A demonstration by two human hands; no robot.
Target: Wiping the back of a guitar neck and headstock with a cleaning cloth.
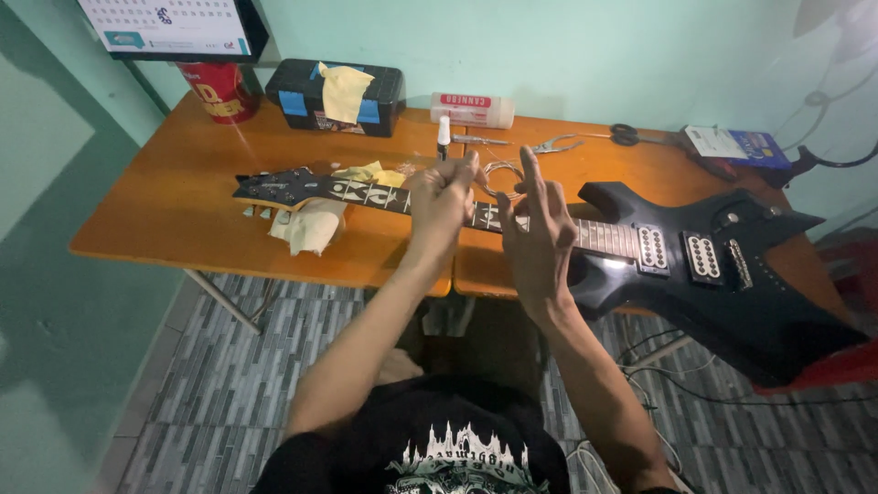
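A black electric guitar (695,265) lies across the orange tabletop (174,201), its body overhanging the right edge. Both hands are raised above the neck: the left hand (441,203) pinched shut, the right hand (538,238) with fingers spread. A black case (335,99) sits by the back edge.

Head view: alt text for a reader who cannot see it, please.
Two bare hands, left hand and right hand, are raised over the neck of a black electric guitar lying across an orange table, pinching thin wire strings. Yellow cloths lie near the headstock.

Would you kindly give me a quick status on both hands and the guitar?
Left hand pinched shut above guitar neck. Right hand open, fingers spread, over fretboard. Black guitar flat across orange table. Yellow cloth under neck.
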